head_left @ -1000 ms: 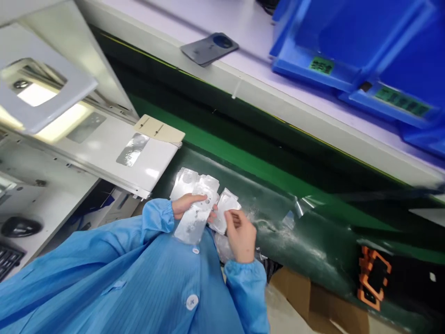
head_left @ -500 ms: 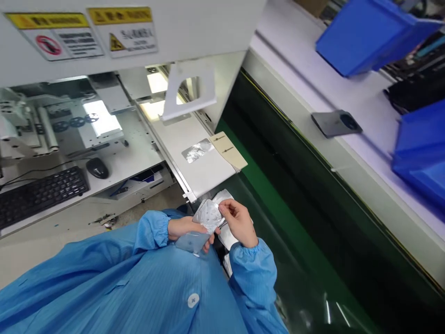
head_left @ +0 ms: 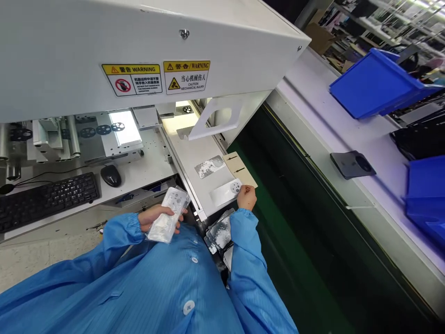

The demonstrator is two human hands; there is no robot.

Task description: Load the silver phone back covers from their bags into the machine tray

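My left hand (head_left: 162, 218) is closed around a packet of thin, whitish, phone-shaped film sheets (head_left: 167, 221) with round camera holes at the upper end. With its fingertips, my right hand (head_left: 246, 197) pinches the right end of a single phone-shaped film sheet (head_left: 224, 193), just over the near end of the white conveyor (head_left: 194, 153). Whether that sheet touches the belt I cannot tell. A silvery phone-shaped panel (head_left: 209, 166) lies farther up the belt. Beside it is a cream card (head_left: 239, 169) with two dark arrows. Below the conveyor's end sits a pile of silvery panels (head_left: 220, 232), partly behind my right sleeve.
A white machine housing (head_left: 236, 60) with warning labels overhangs the conveyor. To the left are a keyboard (head_left: 52, 202) and a mouse (head_left: 111, 176). On the right run a dark green belt (head_left: 295, 222) and a ledge with a grey phone-like panel (head_left: 351, 163) and blue bins (head_left: 368, 86).
My hands have moved apart. The left has gone left with the packet; the right has carried one sheet up and right to the conveyor's end. The camera view has shifted.
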